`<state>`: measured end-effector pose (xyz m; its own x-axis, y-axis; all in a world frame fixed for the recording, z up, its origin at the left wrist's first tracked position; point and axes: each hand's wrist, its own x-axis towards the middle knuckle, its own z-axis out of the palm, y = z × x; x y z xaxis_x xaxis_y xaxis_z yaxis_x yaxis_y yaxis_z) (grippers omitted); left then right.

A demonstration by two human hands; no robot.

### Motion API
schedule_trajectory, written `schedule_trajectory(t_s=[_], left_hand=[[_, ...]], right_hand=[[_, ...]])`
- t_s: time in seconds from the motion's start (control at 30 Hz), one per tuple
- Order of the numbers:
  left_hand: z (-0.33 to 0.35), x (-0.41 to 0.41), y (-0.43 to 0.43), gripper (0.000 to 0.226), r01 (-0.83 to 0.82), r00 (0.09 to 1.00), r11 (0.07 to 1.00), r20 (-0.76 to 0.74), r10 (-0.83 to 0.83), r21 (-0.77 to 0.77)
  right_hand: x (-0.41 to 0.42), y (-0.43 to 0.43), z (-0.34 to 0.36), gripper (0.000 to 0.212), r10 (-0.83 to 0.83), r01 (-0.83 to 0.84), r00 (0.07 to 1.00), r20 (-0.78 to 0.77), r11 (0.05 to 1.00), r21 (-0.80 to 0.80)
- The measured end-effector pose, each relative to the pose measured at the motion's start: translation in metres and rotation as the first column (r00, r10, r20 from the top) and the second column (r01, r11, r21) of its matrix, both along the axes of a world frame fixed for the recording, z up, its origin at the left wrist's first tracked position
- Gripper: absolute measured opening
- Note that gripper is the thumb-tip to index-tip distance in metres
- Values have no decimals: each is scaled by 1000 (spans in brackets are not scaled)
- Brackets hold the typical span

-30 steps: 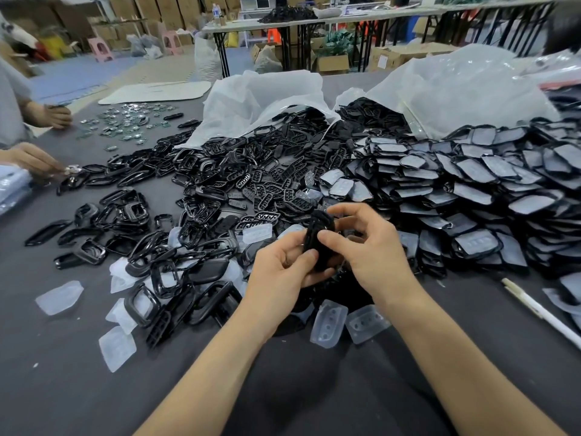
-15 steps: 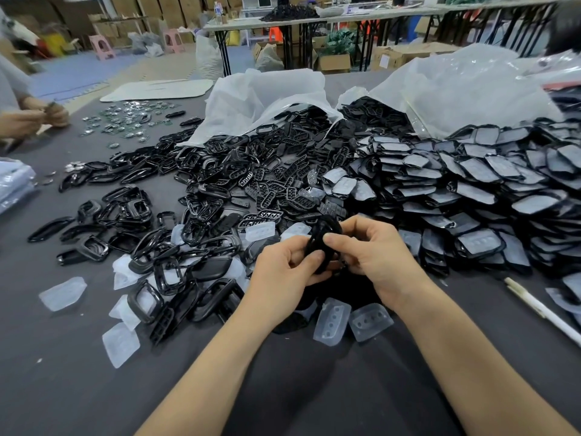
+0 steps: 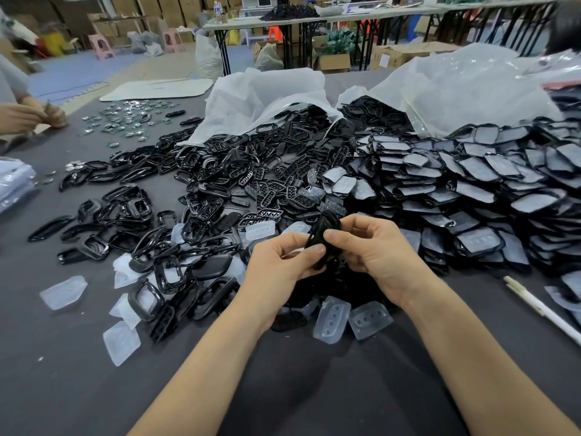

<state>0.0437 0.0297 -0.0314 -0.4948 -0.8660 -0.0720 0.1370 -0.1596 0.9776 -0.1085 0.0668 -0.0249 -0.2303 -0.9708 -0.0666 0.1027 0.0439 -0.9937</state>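
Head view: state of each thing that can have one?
black part, lifted, pinched between both hands
left hand, fingers curled, thumb on the part
right hand, fingers curled, thumb on the part
left bag, open, contents spilling out
right bag, open, contents spilling out
pen, lying flat, untouched

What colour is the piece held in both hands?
Black. The plastic piece shows best in the head view.

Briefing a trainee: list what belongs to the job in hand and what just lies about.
In hand: black plastic frame piece, pinched by left grip and right grip.
Lying about: white pen, white plastic bag, pink plastic stool.
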Motion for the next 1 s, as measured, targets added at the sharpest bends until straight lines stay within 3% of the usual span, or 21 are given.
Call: schedule_trajectory(t_s=[0.2,0.4,0.57,0.83,1.0], left_hand=[[-1,3,-3,10,4,999,1000,44,-5,7],[0,3,-3,16,60,996,998,-62,-58,35],[-2,1,-3,14,73,993,997,-99,-71,21],[-9,-3,-4,8,6,996,1000,-89,-8,-22],[-12,-4,-6,28,-31,998,999,-56,31,-11]], right_hand=[[-2,-1,-1,13,39,-39,998,45,999,-10],[-4,-1,-1,13,152,-153,973,175,988,-7],[-3,-1,-1,8,140,-143,962,234,990,-4],[-1,-3,-2,19,20,-17,988,154,1000,-23],[2,-4,-6,28,-102,98,994,-25,986,-132]])
